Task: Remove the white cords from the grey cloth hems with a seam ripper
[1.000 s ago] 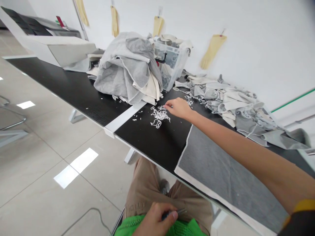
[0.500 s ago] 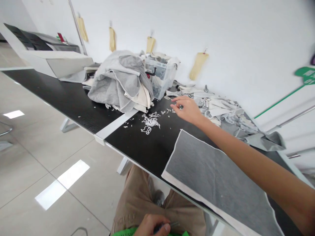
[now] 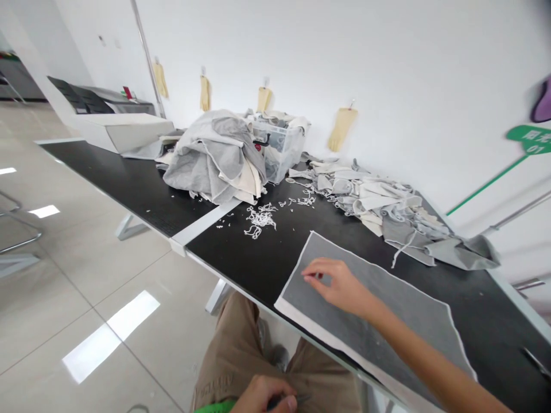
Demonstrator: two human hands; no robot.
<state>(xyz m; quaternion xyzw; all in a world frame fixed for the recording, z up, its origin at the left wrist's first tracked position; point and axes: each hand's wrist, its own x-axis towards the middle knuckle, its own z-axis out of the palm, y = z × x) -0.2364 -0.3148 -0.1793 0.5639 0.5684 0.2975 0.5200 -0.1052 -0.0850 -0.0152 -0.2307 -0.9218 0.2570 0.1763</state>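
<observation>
My right hand (image 3: 340,284) is over the near left part of a grey cloth piece (image 3: 365,338) with white edges, lying flat at the table's front edge. Its thumb and forefinger are pinched together; anything between them is too small to make out. Low in the view, my left hand (image 3: 264,394) rests by my lap, fingers curled round a small dark tool with a thin grey tip (image 3: 303,397). Most of that tool is hidden in the palm. White thread scraps (image 3: 260,218) lie beyond the cloth on the black table (image 3: 224,246).
A heap of grey and cream cloth (image 3: 210,155) stands beside a clear plastic bin (image 3: 284,149). Grey and white cloth pieces (image 3: 365,192) lie along the wall side. Yellow gloves (image 3: 343,127) hang on the wall. A dark, thin object (image 3: 536,362) lies at right.
My right hand has moved back from beside the thread scraps and cloth pile to above the flat grey cloth, its fingers now pinched closer. My left hand stays low. The view has shifted slightly.
</observation>
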